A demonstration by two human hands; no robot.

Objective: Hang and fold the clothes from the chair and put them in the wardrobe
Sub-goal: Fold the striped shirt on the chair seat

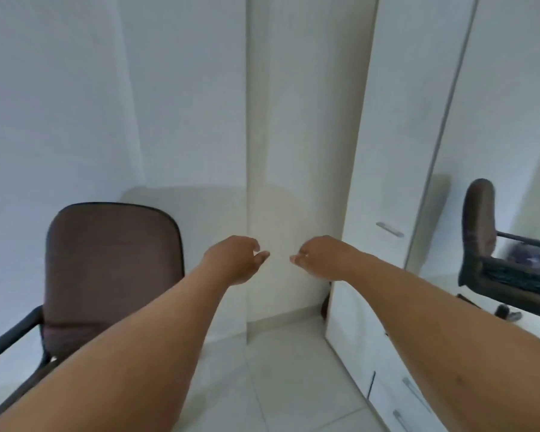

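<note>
Two bare hands outstretched, centre frame.
Left hand (236, 260) and right hand (317, 255), fingers curled, empty; brown padded chair (113, 263) lower left; white wardrobe (396, 169) right.

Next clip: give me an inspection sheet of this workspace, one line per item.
Surface: pale tiled floor, bare where visible.
Job's things: brown chair on the left, backrest bare; wardrobe shut; clothes show only in the mirror reflection.
Clutter: nothing seen.
Hands: left hand and right hand held out, loosely curled, holding nothing.
Cables: nothing seen.
Surroundings: white walls, mirror door on the right.
</note>
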